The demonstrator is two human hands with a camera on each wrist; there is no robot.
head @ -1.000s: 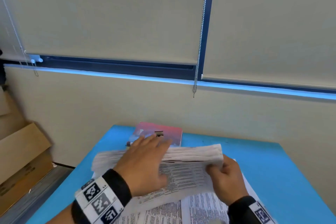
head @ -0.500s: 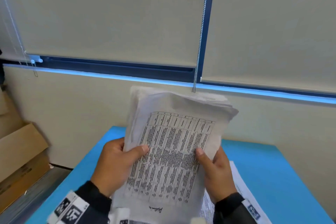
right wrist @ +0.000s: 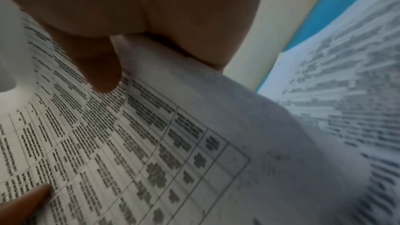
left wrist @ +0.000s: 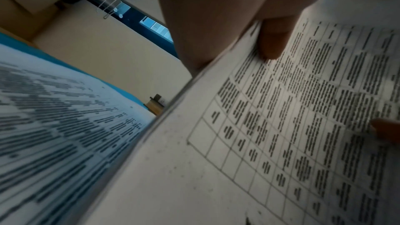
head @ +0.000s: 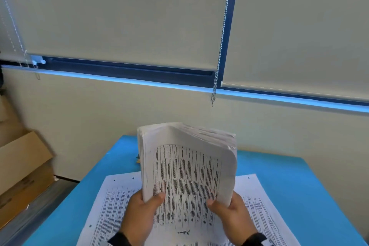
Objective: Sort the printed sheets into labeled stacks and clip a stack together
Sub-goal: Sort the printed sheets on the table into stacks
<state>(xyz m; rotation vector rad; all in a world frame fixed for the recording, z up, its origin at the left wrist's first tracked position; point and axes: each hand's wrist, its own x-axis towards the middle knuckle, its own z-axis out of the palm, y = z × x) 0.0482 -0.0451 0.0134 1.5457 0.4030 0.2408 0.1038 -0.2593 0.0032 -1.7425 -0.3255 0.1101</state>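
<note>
A thick stack of printed sheets [head: 187, 175] stands upright on its lower edge over the blue table [head: 299, 195], its front page a ruled grid of text. My left hand [head: 139, 213] grips its left side, thumb on the front page [left wrist: 272, 40]. My right hand [head: 231, 213] grips the right side the same way, thumb [right wrist: 97, 67] pressed on the page. The top corners of the stack curl forward. More printed sheets [head: 115, 205] lie flat on the table under and beside the stack [left wrist: 54, 126] [right wrist: 346, 91].
A small binder clip on a brownish object [left wrist: 156, 103] sits at the table's far end, behind the stack. Cardboard boxes [head: 22, 166] stand on the floor at the left. A wall with a window blind and a hanging bead chain [head: 219, 46] is straight ahead.
The stack lay flat under my hands a second ago; both hands lifted it upright. Since half a second ago it has come lower and straighter, its bottom edge nearer the table.
</note>
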